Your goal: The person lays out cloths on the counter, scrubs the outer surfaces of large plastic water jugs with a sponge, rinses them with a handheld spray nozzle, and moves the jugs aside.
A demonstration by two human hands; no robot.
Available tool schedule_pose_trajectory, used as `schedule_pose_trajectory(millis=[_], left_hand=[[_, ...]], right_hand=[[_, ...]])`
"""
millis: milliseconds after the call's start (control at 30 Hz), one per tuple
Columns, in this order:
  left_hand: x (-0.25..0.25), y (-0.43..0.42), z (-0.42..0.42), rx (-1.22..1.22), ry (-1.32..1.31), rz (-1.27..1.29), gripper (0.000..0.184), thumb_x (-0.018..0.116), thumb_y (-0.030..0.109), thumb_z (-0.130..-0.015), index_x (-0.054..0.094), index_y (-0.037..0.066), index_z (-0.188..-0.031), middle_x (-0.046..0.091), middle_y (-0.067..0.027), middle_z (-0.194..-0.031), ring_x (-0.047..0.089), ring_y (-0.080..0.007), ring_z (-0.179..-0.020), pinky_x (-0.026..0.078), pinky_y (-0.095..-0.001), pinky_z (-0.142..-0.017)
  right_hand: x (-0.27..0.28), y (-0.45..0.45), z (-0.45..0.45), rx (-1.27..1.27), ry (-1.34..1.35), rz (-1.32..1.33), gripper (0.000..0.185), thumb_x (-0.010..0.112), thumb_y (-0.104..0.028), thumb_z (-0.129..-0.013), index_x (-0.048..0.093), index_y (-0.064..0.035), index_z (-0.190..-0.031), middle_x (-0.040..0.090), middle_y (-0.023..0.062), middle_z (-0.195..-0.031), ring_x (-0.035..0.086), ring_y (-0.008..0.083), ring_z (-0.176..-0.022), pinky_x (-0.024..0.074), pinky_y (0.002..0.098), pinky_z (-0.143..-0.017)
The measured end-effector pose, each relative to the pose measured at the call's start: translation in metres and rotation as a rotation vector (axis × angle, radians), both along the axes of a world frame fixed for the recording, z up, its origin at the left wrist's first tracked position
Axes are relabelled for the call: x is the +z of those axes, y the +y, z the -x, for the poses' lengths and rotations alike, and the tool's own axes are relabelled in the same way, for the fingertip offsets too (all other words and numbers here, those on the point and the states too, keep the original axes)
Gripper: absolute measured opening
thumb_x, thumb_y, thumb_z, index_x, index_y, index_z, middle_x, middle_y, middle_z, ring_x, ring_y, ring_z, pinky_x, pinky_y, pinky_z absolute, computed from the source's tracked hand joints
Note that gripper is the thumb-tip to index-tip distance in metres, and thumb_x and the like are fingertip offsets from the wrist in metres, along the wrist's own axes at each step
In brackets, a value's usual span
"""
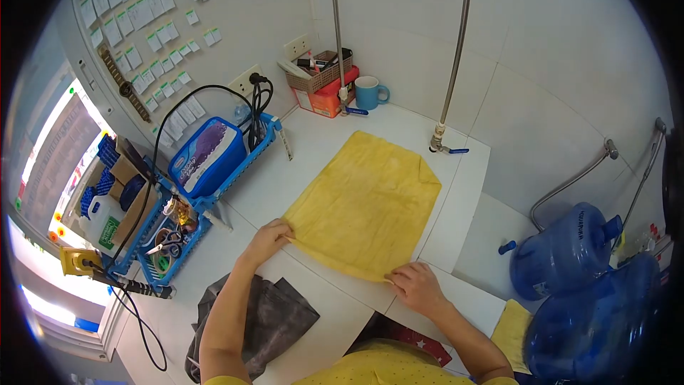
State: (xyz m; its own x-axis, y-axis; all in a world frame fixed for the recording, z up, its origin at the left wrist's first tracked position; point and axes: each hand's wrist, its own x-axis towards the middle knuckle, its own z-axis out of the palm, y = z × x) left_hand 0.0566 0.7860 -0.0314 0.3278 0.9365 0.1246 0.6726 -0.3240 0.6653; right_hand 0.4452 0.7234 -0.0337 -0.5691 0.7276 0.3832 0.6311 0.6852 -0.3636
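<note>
Both hands' fingers [286, 231] [396, 279] are closing on the yellow cloth's [363, 207] near corners, seemingly keeping its edge taut and flat on the bench [246, 203].

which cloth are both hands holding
The yellow cloth spread on the table, left hand and right hand at its near corners; neither grips the grey cloth or the yellow one by the bottles.

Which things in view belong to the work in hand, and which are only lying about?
In the work:
yellow cloth, spread out
left hand and right hand, fingers on its near edge

Apparently just lying about:
dark grey cloth, though its role is unclear
blue mug
scissors
large blue bottles
</note>
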Motion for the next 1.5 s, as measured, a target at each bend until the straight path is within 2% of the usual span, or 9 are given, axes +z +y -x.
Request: schedule_pose_trajectory(millis=[367, 533, 733, 867, 933, 1000, 1133, 1200, 1500], left_hand=[[0.006, -0.049, 0.006, -0.022, 0.042, -0.024, 0.010, 0.065, 0.003, -0.077, 0.060, 0.003, -0.086, 0.058, -0.0096, -0.099, 0.058, -0.0264, -0.094, 0.048, -0.0324, -0.080], [0.017, -0.056, 0.001, -0.057, 0.159, -0.170, 0.026, 0.070, 0.029, -0.077, 0.062, 0.005, -0.084, 0.059, -0.0113, -0.101, 0.059, -0.0281, -0.092, 0.048, -0.0356, -0.079], [0.011, -0.063, -0.001, 0.082, 0.209, -0.105, 0.023, 0.062, 0.028, -0.083, 0.062, 0.006, -0.087, 0.059, -0.0111, -0.099, 0.057, -0.0302, -0.093, 0.046, -0.0396, -0.080], [0.004, -0.097, 0.028, 0.298, 0.277, -0.187, 0.018, 0.057, 0.019, -0.086, 0.059, 0.009, -0.101, 0.057, -0.0116, -0.102, 0.055, -0.0310, -0.098, 0.043, -0.0407, -0.086], [0.020, -0.127, 0.046, 0.454, 0.267, -0.106, 0.020, 0.058, 0.019, -0.085, 0.059, 0.007, -0.101, 0.057, -0.0133, -0.104, 0.054, -0.0322, -0.099, 0.044, -0.0398, -0.086], [0.022, -0.159, 0.057, 0.570, 0.243, -0.048, 0.022, 0.059, 0.019, -0.085, 0.058, 0.005, -0.102, 0.056, -0.0150, -0.105, 0.054, -0.0333, -0.100, 0.044, -0.0389, -0.086], [0.018, -0.211, 0.075, 0.839, 0.278, 0.023, 0.029, 0.062, 0.021, -0.084, 0.057, 0.005, -0.107, 0.055, -0.0144, -0.109, 0.052, -0.0325, -0.105, 0.043, -0.0397, -0.088], [0.015, -0.225, 0.071, 1.027, 0.451, -0.075, 0.030, 0.065, 0.023, -0.082, 0.057, 0.007, -0.107, 0.053, -0.0125, -0.116, 0.049, -0.0312, -0.111, 0.040, -0.0418, -0.093], [0.017, -0.271, 0.073, 1.181, 0.445, -0.165, 0.026, 0.064, 0.026, -0.083, 0.056, 0.010, -0.102, 0.055, -0.0106, -0.112, 0.053, -0.0308, -0.103, 0.042, -0.0420, -0.087]], right_hand=[[-0.001, -0.046, 0.018, 0.088, -0.030, -0.013, 0.020, 0.067, -0.024, -0.076, 0.066, -0.0124, -0.093, 0.057, 0.0013, -0.081, 0.055, 0.0201, -0.082, 0.0428, 0.0355, -0.073], [0.033, -0.018, 0.006, 0.258, -0.308, 0.332, 0.036, 0.069, -0.034, -0.073, 0.064, -0.0091, -0.099, 0.060, 0.0080, -0.094, 0.057, 0.0271, -0.091, 0.0456, 0.0371, -0.077], [-0.025, 0.128, -0.013, -0.094, -0.038, 0.013, 0.035, 0.062, -0.016, -0.078, 0.058, -0.0062, -0.112, 0.057, 0.0151, -0.115, 0.053, 0.0346, -0.107, 0.0430, 0.0431, -0.090], [-0.044, 0.172, -0.040, -0.265, -0.221, 0.118, 0.046, 0.057, -0.025, -0.084, 0.050, -0.0034, -0.124, 0.047, 0.0159, -0.133, 0.038, 0.0303, -0.129, 0.0188, 0.0550, -0.107], [-0.040, 0.190, -0.064, -0.471, -0.221, 0.113, 0.049, 0.052, -0.032, -0.088, 0.047, -0.0039, -0.128, 0.045, 0.0161, -0.135, 0.038, 0.0302, -0.128, 0.0205, 0.0608, -0.103], [-0.060, 0.217, -0.108, -0.669, -0.004, 0.186, 0.049, 0.050, -0.035, -0.090, 0.049, -0.0034, -0.127, 0.048, 0.0174, -0.132, 0.041, 0.0319, -0.125, 0.0266, 0.0568, -0.102], [-0.029, 0.196, -0.066, -0.860, -0.236, -0.035, 0.046, 0.051, -0.031, -0.090, 0.049, -0.0020, -0.126, 0.051, 0.0178, -0.128, 0.042, 0.0339, -0.124, 0.0312, 0.0441, -0.103], [-0.042, 0.203, -0.042, -0.365, 0.006, -0.185, 0.041, 0.055, -0.025, -0.088, 0.052, -0.0029, -0.123, 0.053, 0.0179, -0.124, 0.044, 0.0339, -0.121, 0.0315, 0.0421, -0.103], [0.012, 0.020, 0.201, 0.591, 0.015, 0.212, 0.024, 0.066, -0.013, -0.078, 0.063, -0.0089, -0.101, 0.057, 0.0100, -0.096, 0.054, 0.0292, -0.092, 0.0442, 0.0401, -0.081]])
